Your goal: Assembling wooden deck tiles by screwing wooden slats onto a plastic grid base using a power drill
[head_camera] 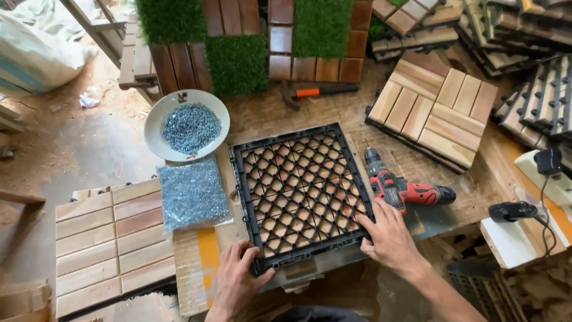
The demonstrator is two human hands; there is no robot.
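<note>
Sawdust-strewn boards form the workbench [262, 116], with a dusty floor [71, 149] seen to the left of it. At the bench's middle a black plastic grid [300, 192] is laid flat, slightly rotated, with wooden slats visible through its openings. The grid is taken as the landmark. Its near left corner is gripped by the left hand [237, 279], whose fingers [250, 255] are curled over the edge with the thumb hooked onto the frame. Its near right edge is touched by the right hand [388, 237], whose fingers [372, 222] are slightly spread and pressed flat on the frame; nothing is pinched by either hand. Just right of the grid a red and black drill [400, 186] is laid on its side, close to the right hand's fingertips. Just left of the grid a clear bag of screws [192, 192] is placed, and beyond that bag, at the grid's far left, a white bowl [156, 122] heaped with more screws is set. Behind the grid a hammer [313, 92] with an orange grip is laid, and further back tiles with green turf [237, 62] are lined up. To the far right of the grid a stack of finished wooden tiles [434, 110] is seen, and well left of it 1 slatted tile [113, 241] is rested at the bench's edge.
</note>
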